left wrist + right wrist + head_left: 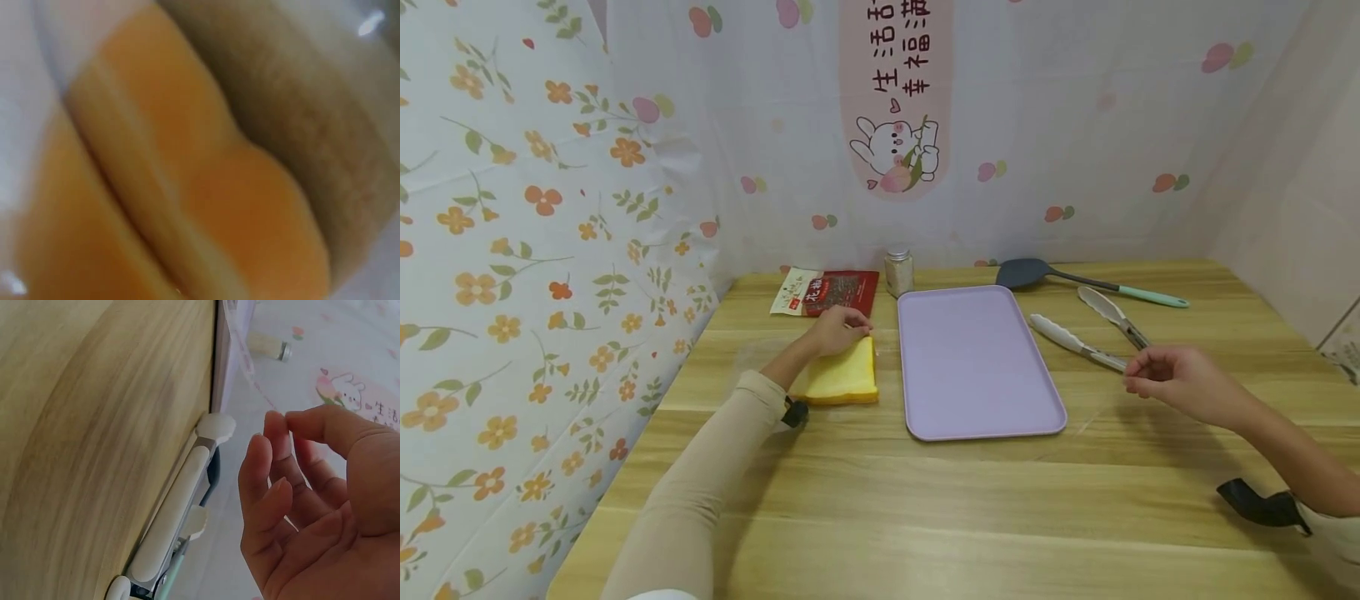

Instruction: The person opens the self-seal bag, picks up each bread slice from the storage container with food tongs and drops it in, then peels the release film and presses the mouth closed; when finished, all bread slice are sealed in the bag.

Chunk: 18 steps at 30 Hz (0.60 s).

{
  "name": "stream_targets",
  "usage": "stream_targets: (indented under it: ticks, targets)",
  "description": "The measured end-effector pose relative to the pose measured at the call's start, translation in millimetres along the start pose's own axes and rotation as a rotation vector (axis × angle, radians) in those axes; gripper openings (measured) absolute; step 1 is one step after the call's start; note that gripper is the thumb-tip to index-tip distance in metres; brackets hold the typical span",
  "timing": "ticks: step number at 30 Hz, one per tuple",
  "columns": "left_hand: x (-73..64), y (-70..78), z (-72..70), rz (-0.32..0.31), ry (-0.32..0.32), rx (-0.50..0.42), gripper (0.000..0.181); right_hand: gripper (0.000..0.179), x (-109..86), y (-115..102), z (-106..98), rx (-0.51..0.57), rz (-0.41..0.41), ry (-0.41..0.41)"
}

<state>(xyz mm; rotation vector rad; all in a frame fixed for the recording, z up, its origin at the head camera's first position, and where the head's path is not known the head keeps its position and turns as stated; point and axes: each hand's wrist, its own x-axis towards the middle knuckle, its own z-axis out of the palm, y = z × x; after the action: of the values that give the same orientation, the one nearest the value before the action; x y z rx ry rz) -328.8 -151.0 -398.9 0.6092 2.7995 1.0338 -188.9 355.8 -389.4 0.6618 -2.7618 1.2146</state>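
Note:
A thick yellow bread slice with an orange-brown crust (842, 375) lies on the table, left of the tray. Clear plastic (756, 354) shows around it, and glints lie over the blurred crust (250, 212) in the left wrist view. My left hand (837, 331) grips the bread's far edge through the plastic, fingers bent at its far right corner. My right hand (1187, 383), raised over the table on the right, pinches a thin see-through strip (247, 365) between thumb and forefinger. White-tipped tongs (1078, 342) lie just beyond this hand.
A lilac tray (977, 367) lies mid-table. Behind the bread are a red and white spice packet (825, 292) and a small glass jar with a metal lid (898, 273). A dark spatula with a mint handle (1075, 279) lies at the back right. Patterned cloth curtains (775, 133) border the table.

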Motion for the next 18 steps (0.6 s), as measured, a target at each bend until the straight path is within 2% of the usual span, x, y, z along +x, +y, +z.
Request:
stream_targets:
  ticks: [6,11,16,18]
  targets:
    - [0.6,-2.2,-1.3,0.018,-0.002,-0.006,0.018,0.012,3.3,2,0,-0.073,0.002,0.022]
    - [0.7,-3.4,-1.5,0.011,0.001,-0.050,0.019,0.023,4.8,-3,-2,-0.171,0.023,0.051]
    - [0.9,-4.0,-3.2,0.009,-0.008,-0.056,0.019,0.013,8.5,-9,-2,-0.218,0.052,0.135]
    - [1.2,-4.9,-4.1,0.013,-0.008,-0.041,0.019,0.012,11.2,-13,0,-0.203,0.062,0.143]
